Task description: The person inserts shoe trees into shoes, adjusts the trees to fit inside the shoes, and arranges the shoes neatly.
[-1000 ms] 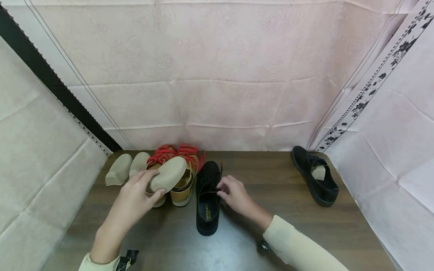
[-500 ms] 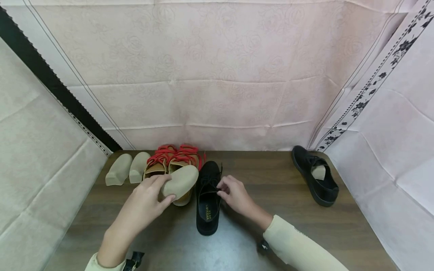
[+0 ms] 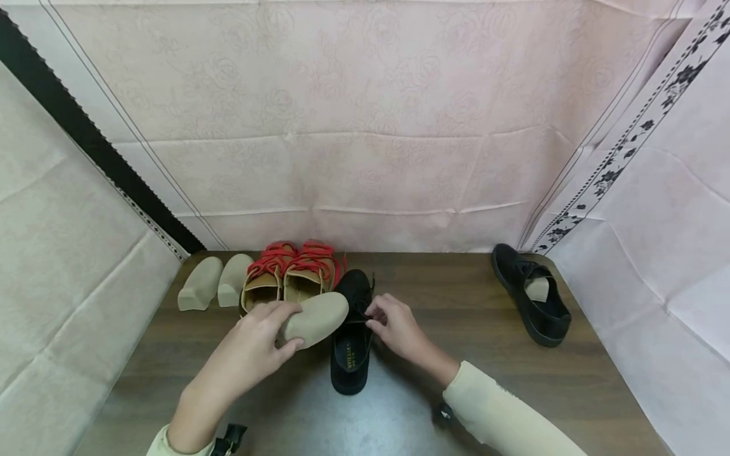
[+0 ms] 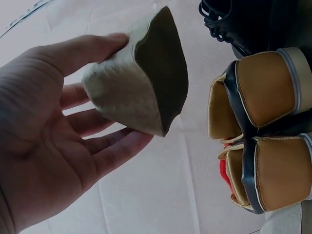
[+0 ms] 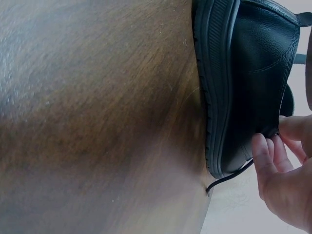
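Note:
Between thumb and fingers, my left hand (image 3: 251,345) holds a beige shoe insert (image 3: 317,318), rounded at one end and flat at the other. In the head view its rounded end overlaps the side of a black lace-up shoe (image 3: 350,364). That shoe stands toe away on the wooden surface, gold lettering on its insole. My right hand (image 3: 402,329) pinches the right edge of its opening beside the laces. In the right wrist view the thumb and fingertips meet at the black shoe's (image 5: 258,73) upper edge, and a loose lace (image 5: 229,176) hangs below them.
Tan shoes (image 3: 302,285) with red laces stand left of the black shoe. Two more beige inserts (image 3: 201,284) lie farther left. Another black shoe (image 3: 530,294), an insert inside, stands at far right. Pale cloth walls (image 3: 365,126) enclose the back and sides of the wooden surface.
My left hand has carried the shoe insert to the right and slightly nearer, from over the tan shoes to the black shoe's edge. My right hand has stayed at the black shoe.

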`<state>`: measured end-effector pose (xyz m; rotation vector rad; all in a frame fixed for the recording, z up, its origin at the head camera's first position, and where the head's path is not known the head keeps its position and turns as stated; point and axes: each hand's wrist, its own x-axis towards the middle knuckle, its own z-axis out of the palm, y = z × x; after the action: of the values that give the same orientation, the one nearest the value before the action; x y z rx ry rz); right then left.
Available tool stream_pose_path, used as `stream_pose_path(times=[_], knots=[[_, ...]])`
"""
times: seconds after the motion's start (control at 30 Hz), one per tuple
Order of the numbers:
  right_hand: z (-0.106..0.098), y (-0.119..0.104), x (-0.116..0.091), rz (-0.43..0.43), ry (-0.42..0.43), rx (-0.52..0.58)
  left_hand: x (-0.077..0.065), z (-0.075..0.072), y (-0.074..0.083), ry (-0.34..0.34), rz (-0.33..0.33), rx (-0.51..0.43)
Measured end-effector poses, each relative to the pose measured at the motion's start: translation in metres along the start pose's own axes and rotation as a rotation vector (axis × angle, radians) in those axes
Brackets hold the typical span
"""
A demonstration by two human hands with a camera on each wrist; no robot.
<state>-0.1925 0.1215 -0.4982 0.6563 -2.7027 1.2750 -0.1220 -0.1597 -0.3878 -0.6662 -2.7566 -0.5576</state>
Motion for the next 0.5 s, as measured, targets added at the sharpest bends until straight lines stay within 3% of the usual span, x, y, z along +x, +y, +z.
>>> stream_pose_path(times=[0.5], knots=[[0.000, 0.000, 0.001, 0.025, 0.008, 0.006, -0.006, -0.001, 0.011, -0.080, 0.088, 0.016]])
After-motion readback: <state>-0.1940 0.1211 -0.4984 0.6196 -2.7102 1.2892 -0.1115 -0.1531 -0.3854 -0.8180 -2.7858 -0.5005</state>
